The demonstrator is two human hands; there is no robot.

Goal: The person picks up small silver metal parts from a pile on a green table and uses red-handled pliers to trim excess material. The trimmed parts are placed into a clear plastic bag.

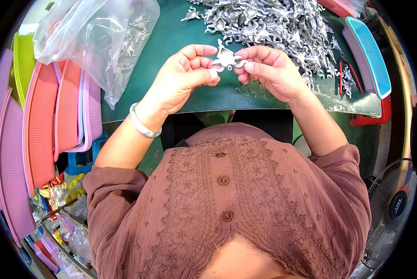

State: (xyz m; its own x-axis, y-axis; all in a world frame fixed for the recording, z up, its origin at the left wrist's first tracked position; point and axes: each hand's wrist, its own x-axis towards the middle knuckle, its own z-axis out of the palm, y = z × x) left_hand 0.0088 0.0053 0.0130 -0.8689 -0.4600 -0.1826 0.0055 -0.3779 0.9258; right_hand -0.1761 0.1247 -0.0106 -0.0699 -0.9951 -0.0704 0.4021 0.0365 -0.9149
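Between my two hands, above the near part of the green tabletop (pixel 180 95), is a small silver metal casting (pixel 225 56) with a pointed top, curled side arms and a little ring at its lower edge. My left hand (pixel 187 72) pinches its left arm between thumb and fingers. The right arm of the piece is in the grip of my right hand (pixel 271 69), thumb against the curled fingers. Behind it spreads a big heap of similar silver castings (pixel 269 28). A loose casting (pixel 191 15) lies at the heap's left edge.
A clear plastic bag (pixel 90 39) with castings in it covers the table's left side. Stacked plastic baskets (pixel 43 125) stand farther left. To the right are red-handled pliers (pixel 350 76), a blue and purple basket (pixel 373 60) and, lower down, a fan (pixel 394 204).
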